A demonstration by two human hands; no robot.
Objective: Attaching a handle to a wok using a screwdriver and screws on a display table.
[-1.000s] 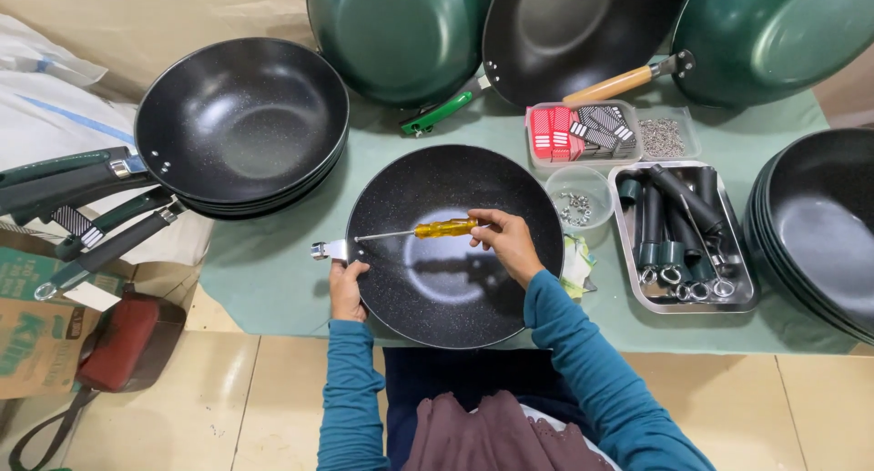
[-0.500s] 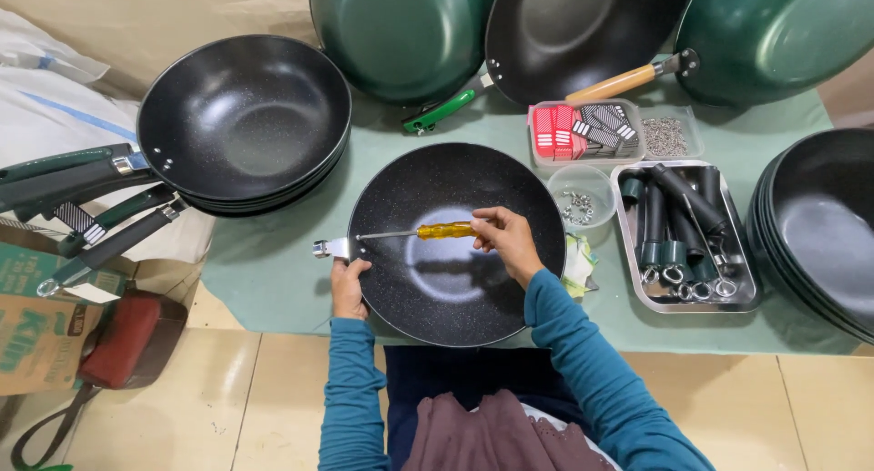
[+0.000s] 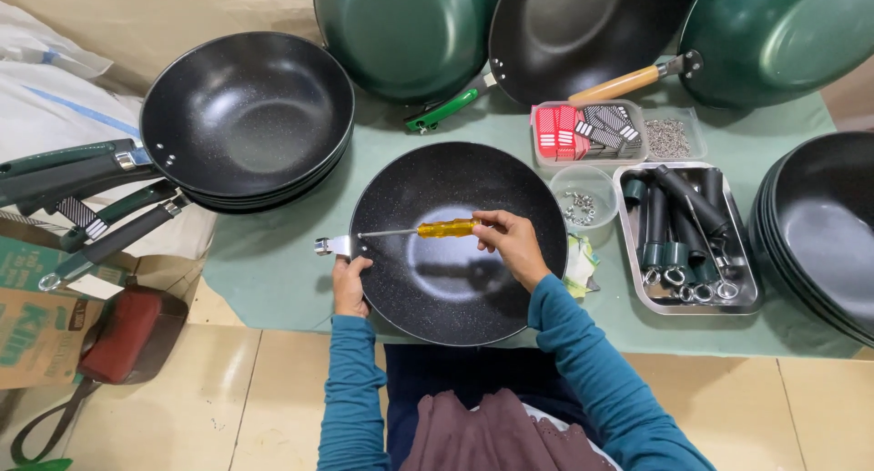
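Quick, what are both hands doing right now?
Left hand: closed on the rim of the black speckled wok, beside its metal handle bracket.
Right hand: closed on the yellow-handled screwdriver.

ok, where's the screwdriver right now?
Head view, centre: the yellow-handled screwdriver lies across the black pan, held by the right hand, its tip at the metal bracket beside the left hand.

Both teal-sleeved forearms reach forward from the body, the left hand (image 3: 350, 284) curled with knuckles up and fingers closed in a pinching grip at the tabletop's near edge, the right hand (image 3: 512, 245) farther in, wrist bent leftward, its fingertips (image 3: 482, 223) closed together.
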